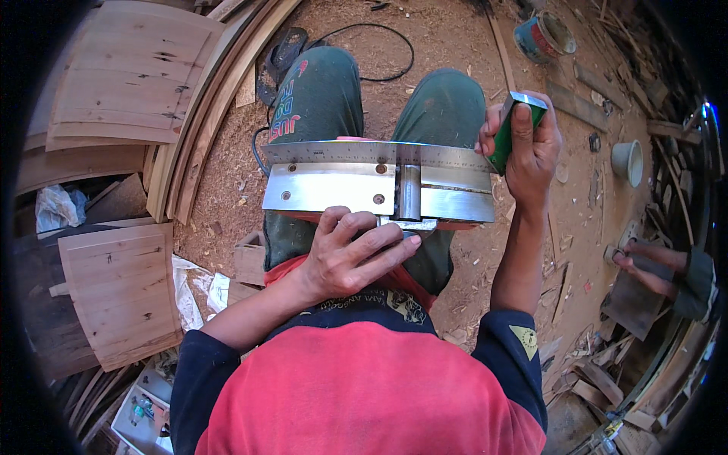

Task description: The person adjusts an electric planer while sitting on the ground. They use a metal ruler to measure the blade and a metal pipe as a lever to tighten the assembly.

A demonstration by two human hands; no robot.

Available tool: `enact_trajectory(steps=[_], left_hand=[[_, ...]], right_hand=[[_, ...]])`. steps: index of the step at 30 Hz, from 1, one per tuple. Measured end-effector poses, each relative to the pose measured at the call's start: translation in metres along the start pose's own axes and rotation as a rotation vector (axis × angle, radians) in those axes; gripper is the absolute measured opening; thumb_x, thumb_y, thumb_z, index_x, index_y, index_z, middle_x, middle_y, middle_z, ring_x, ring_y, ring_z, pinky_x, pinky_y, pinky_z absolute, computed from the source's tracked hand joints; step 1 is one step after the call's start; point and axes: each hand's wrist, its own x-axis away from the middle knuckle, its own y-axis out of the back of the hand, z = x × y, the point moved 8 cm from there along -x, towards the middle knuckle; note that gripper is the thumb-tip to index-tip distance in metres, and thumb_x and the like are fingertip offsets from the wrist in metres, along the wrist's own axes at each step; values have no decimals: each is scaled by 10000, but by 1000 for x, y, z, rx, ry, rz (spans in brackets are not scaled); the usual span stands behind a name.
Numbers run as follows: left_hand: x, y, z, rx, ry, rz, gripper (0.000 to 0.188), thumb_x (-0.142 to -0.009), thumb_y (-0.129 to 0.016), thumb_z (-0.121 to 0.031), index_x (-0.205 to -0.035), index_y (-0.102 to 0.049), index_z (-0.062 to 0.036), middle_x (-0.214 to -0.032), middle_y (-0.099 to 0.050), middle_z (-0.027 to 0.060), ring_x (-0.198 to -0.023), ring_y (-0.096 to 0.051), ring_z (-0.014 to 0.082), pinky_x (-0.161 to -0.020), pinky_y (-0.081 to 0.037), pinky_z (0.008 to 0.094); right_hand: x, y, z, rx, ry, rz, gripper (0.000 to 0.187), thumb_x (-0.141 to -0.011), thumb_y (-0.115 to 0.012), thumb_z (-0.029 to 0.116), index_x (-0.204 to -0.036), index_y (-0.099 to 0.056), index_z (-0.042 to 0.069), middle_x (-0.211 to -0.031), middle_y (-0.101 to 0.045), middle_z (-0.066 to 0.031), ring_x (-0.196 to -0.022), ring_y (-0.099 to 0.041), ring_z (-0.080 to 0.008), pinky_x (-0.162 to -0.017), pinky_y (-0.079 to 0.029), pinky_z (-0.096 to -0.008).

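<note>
An electric planer [330, 189] lies upside down across my lap, its silver sole facing up and the dark cutter drum [409, 193] showing in the gap. Along the sole's far edge runs a steel ruler [334, 152]. My left hand [353, 254] grips the planer's near side, its fingertips by a small silver part [409, 224] below the drum. Raised beyond the planer's right end, my right hand [528, 144] is closed round a green rectangular block [509, 135] with a shiny silvery face. Thumb and fingers hide part of the block.
Wooden panels [136, 72] and long boards [220, 98] stack up at my left. A black cable [390, 30] loops over the shaving-strewn floor. Two buckets, one blue and red [540, 42] and one pale [626, 163], stand at right. Another person's bare limbs [652, 265] show at the far right.
</note>
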Motion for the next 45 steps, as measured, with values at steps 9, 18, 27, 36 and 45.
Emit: enact_trajectory(steps=[9, 18, 27, 36, 45], left_hand=[[-2, 1, -1, 6, -2, 22, 437, -766, -714, -209, -1196, -792, -202, -1080, -650, -61, -909, -566, 145, -830, -413, 367], [-4, 1, -1, 11, 5, 57, 423, -707, -886, -181, -1123, -811, -211, -1010, -657, -65, -891, -562, 169, -814, -431, 361], [-1, 0, -1, 5, 3, 55, 485, -744, -684, -231, -1214, -791, -189, -1105, -654, -61, -921, -565, 146, -838, -412, 366], [-2, 0, -2, 9, 1, 61, 491, -742, -682, -233, -1219, -792, -194, -1112, -658, -62, -923, -564, 147, -836, -416, 357], [-3, -1, -1, 13, 12, 75, 486, -755, -687, -227, -1228, -793, -206, -1112, -651, -67, -918, -558, 148, -832, -413, 358]], right_hand=[[0, 0, 0, -8, -2, 9, 314, -1113, -567, 333, -1229, -515, 46, -832, -637, -105, -647, -608, -134, -606, -551, -304], [-1, -1, 1, -21, -1, 22, 306, -1120, -558, 324, -1234, -513, 44, -823, -617, -102, -653, -600, -137, -615, -556, -313], [0, -2, 1, -22, -9, 18, 302, -1122, -554, 312, -1265, -506, 50, -824, -612, -100, -657, -591, -138, -614, -552, -322], [2, 0, 2, -18, 9, 26, 291, -1120, -558, 308, -1249, -503, 52, -828, -614, -100, -659, -593, -138, -619, -557, -323], [3, 1, -1, -14, 10, 72, 270, -1123, -546, 310, -1281, -509, 94, -888, -603, -109, -670, -586, -168, -639, -542, -342]])
